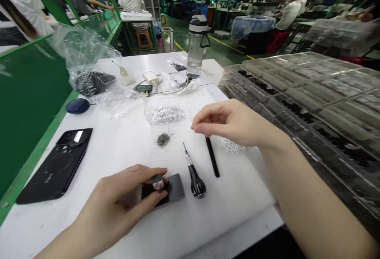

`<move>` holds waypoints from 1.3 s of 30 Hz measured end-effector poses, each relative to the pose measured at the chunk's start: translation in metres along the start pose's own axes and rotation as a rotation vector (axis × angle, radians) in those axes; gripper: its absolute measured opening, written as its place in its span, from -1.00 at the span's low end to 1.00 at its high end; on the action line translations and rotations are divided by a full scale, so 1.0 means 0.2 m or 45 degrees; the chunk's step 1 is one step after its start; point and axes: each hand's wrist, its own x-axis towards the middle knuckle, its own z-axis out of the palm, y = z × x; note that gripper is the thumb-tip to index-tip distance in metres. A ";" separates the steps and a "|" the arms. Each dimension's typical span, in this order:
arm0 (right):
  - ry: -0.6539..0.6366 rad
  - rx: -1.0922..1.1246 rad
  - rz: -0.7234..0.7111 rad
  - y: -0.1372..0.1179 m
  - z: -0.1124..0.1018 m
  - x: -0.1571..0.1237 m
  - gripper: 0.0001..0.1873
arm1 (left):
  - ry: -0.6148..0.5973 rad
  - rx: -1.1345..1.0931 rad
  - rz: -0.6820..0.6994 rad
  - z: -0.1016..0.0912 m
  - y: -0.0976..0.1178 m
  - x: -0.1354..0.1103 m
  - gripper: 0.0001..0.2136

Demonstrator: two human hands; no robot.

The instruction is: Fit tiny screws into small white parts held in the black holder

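Note:
My left hand (124, 199) is closed on a small dark part (158, 183), pinched between thumb and finger over a flat dark pad (175, 189) near the front edge. My right hand (234, 122) hovers higher up with its fingers pinched together; whatever they hold is too small to make out. Just below it lies a black stick (212, 157). A small screwdriver with a black handle (194, 176) lies between the two hands. A little heap of dark screws (163, 139) and a pile of shiny metal bits in a clear tray (166, 114) sit behind.
A black phone (56, 166) lies at the left. Clear bags (86, 65), cables and a water bottle (196, 47) stand at the back. Stacked clear trays of parts (311, 104) fill the right side. Other people sit at benches behind.

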 end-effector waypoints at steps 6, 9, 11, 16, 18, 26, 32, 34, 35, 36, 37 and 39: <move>-0.411 0.254 -0.504 -0.08 0.24 -0.06 -0.82 | 0.021 -0.096 -0.080 0.03 0.02 -0.01 -0.72; -0.328 0.225 -0.589 -0.07 0.31 -0.06 -0.80 | -0.002 -0.139 -0.084 0.03 0.04 0.00 -0.79; -0.252 0.191 -0.638 -0.05 0.34 -0.05 -0.80 | -0.010 -0.161 -0.089 0.02 0.06 0.01 -0.89; -0.165 0.212 -0.705 -0.02 0.39 -0.02 -0.77 | 0.007 -0.205 -0.079 0.03 0.06 0.02 -0.87; -0.107 0.267 -0.668 -0.01 0.40 -0.02 -0.78 | 0.024 -0.225 -0.066 0.04 0.05 0.02 -0.81; -0.095 0.160 -0.709 -0.03 0.38 -0.03 -0.77 | 0.010 -0.271 -0.062 0.04 0.05 0.01 -0.85; -0.110 0.094 -0.763 -0.01 0.42 -0.04 -0.77 | -0.009 -0.272 -0.074 0.04 0.06 0.01 -0.86; -0.126 0.122 -0.737 -0.01 0.42 -0.05 -0.74 | -0.012 -0.287 -0.049 0.04 0.06 0.02 -0.80; -0.138 0.147 -0.716 -0.01 0.43 -0.05 -0.73 | -0.011 -0.291 -0.031 0.04 0.06 0.02 -0.77; -0.151 0.168 -0.691 -0.01 0.43 -0.05 -0.72 | -0.011 -0.294 -0.012 0.04 0.06 0.02 -0.75; -0.160 0.182 -0.658 -0.02 0.43 -0.05 -0.73 | -0.014 -0.301 0.006 0.03 0.07 0.02 -0.74; -0.190 0.210 -0.543 -0.03 0.44 -0.05 -0.74 | -0.037 -0.331 0.031 0.03 0.07 0.03 -0.73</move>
